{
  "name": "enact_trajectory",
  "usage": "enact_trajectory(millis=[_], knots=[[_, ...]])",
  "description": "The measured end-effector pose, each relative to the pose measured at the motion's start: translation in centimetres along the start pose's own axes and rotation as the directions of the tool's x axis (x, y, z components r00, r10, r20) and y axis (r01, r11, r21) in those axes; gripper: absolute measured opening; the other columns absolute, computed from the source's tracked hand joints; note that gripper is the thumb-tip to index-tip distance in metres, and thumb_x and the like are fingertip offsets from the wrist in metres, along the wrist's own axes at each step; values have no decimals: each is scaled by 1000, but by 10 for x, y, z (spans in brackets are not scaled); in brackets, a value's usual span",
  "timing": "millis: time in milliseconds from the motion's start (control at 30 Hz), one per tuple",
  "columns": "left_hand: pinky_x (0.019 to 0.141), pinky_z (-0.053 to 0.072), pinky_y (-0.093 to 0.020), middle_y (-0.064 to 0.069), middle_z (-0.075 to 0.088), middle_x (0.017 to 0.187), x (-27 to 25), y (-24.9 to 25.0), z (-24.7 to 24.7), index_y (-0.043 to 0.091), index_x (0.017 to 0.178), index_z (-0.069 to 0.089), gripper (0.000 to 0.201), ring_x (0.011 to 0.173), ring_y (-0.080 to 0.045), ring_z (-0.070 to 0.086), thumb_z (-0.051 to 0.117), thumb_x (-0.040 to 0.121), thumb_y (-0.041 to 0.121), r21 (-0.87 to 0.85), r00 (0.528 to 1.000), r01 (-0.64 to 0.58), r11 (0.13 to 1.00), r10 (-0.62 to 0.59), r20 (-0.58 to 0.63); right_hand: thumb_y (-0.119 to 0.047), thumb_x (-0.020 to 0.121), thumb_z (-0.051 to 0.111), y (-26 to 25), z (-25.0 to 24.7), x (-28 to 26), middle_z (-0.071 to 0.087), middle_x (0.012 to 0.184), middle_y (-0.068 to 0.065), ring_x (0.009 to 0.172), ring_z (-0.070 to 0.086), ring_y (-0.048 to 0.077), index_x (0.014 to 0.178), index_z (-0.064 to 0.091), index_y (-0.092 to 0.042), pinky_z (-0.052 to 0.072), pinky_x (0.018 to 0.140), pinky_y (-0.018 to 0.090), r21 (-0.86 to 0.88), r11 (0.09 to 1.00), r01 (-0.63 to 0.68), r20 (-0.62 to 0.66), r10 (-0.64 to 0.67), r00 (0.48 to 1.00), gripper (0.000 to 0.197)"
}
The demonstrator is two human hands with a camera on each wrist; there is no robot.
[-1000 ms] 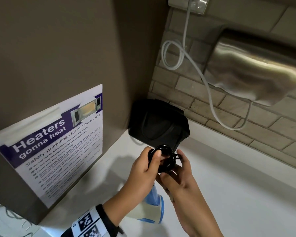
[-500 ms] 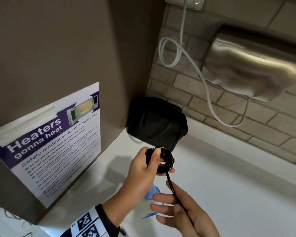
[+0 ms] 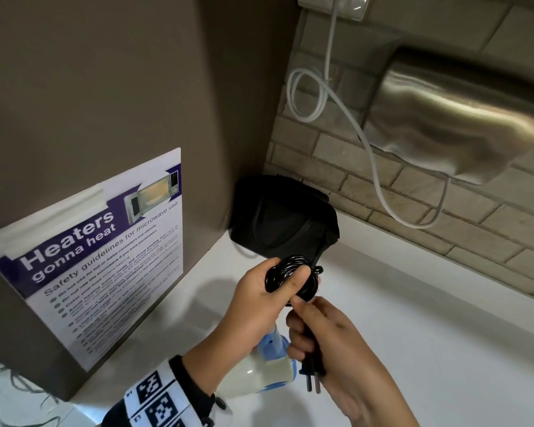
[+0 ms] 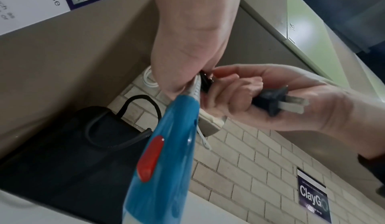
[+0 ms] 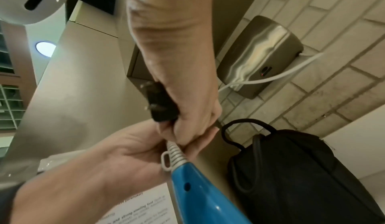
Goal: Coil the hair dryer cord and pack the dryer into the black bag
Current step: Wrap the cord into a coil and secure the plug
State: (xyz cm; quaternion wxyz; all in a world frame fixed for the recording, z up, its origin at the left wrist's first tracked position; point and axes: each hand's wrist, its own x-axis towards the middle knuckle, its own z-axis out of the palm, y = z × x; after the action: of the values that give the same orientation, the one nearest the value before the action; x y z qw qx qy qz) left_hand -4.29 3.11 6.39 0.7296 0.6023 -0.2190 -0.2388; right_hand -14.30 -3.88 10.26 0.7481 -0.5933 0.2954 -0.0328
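two hands on cord, bag standing by

left hand (image 3: 261, 295) clamps the coiled cord (image 3: 292, 277) above the blue hair dryer (image 4: 164, 153). right hand (image 3: 330, 337) grips the plug (image 4: 275, 101). black bag (image 3: 282, 221) sits against the wall. poster (image 3: 96, 251) reads "heaters gonna heat"; sticker (image 4: 312, 198) "claygo".

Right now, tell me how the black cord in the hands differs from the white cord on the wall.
The black cord is wound into a tight coil that the left hand grips; the white cord hangs loose with a single loop. The black cord's plug is free, held in the right hand; the white cord runs up into a wall socket. The black cord belongs to the hair dryer, the white one to the metal hand dryer. Both are power cords.
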Motion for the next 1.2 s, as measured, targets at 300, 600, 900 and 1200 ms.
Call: enact_trajectory(millis=[300, 600, 900, 1200], knots=[[75, 60, -38, -10, 77, 86, 2, 5, 0, 9, 96, 67, 25, 84, -23, 75, 61, 90, 33, -164, 992, 78, 983, -93, -82, -25, 101, 34, 21, 4, -2, 38, 45, -12, 42, 31, 4, 86, 63, -25, 29, 45, 15, -394, 894, 212, -48, -250, 967, 33], [81, 57, -23, -9, 77, 86, 8, 1, -4, 8, 104, 56, 29, 84, -21, 74, 59, 90, 34, -172, 994, 39, 984, -55, -90, -25, 90, 49, 47, -26, 24, 48, 81, -4, 77, 55, 17, 84, 66, -33, 48, 67, 29, -931, 271, 245, 37, -596, 802, 20], [73, 55, -22, 0, 77, 85, 4, 0, -5, 17, 93, 68, 25, 84, -11, 72, 59, 88, 40, -22, 998, 3, 1000, -4, -63, 2, 97, 32, 21, -21, 29, 75, 94, 15, 90, 71, 23, 107, 68, -6, 54, 90, 33, -45, 996, 79, -19, -80, 997, 38], [58, 53, -19, 9, 67, 69, 6, -6, -5, 13, 86, 62, 21, 66, -1, 64, 69, 82, 33, 32, 994, -54, 998, 57, -98, 0, 92, 53, 15, -13, 38, 75, 89, 13, 84, 73, 20, 115, 55, -3, 57, 78, 25, 55, 993, 106, -93, -100, 991, 23]])
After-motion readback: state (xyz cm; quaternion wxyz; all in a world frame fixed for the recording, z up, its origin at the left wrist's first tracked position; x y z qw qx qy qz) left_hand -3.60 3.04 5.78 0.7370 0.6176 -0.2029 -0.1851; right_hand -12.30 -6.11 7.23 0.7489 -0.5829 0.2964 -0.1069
